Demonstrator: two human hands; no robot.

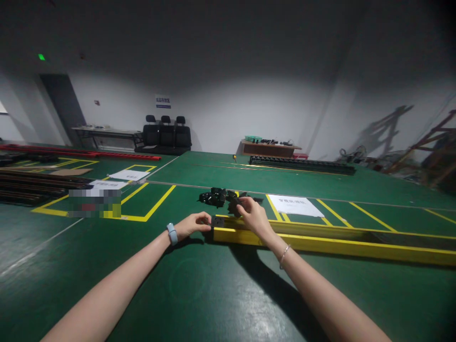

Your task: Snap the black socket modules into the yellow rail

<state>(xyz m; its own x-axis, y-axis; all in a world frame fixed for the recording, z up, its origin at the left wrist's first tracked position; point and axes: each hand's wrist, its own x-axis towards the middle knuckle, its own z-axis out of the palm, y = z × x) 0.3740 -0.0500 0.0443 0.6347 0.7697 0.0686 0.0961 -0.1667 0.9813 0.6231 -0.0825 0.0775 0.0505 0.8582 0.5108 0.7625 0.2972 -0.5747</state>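
A long yellow rail point(313, 245) with a channel along its top lies across the green surface, reaching out at the right. A black end piece point(218, 222) sits at its left end. My left hand point(194, 225), with a light blue watch band, has its curled fingers against that end piece. Above the rail, my right hand point(255, 216) pinches a small black part point(234, 207) near the same end. Its exact kind is hard to make out. Just behind the rail is a pile of black plastic parts point(213, 197), partly overlapped by my right hand.
White labelled sheets point(295, 205) lie among yellow floor lines. Dark bars point(39, 185) are stacked at the left, with red rails point(81, 153) behind them. A black rail point(302, 165), a low table point(269, 148) and black seats point(166, 135) stand farther back.
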